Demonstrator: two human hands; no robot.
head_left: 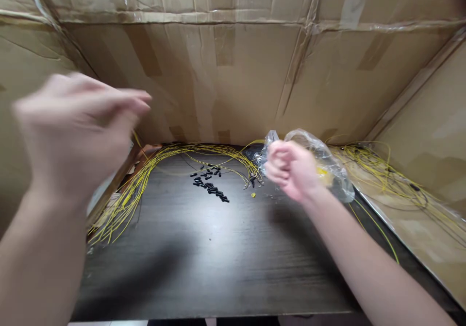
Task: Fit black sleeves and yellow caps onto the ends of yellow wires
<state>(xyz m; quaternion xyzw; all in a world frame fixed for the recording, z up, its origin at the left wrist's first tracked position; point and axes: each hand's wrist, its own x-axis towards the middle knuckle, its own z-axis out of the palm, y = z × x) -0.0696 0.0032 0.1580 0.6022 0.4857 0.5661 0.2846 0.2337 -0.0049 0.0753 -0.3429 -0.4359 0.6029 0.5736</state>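
Observation:
My left hand (82, 127) is raised at the left, blurred, with thumb and fingers pinched together. A thin yellow cable (136, 136) rises to its lower edge and seems to be held in it. My right hand (291, 168) is closed above the table's right side, in front of a clear plastic bag (338, 170); whatever its curled fingers hold is hidden. Between the hands, small black sleeve-like pieces (211, 188) lie in a row and a loose scatter. Behind them a bundle of yellow cables (192, 147) arcs across the table, its metal-tipped ends near the right hand.
Taped cardboard walls (247, 73) enclose the dark table (225, 258) at the back and sides. More tangled yellow cables (382, 165) lie on cardboard at the right. A small yellow scrap (253, 195) sits near the black pieces.

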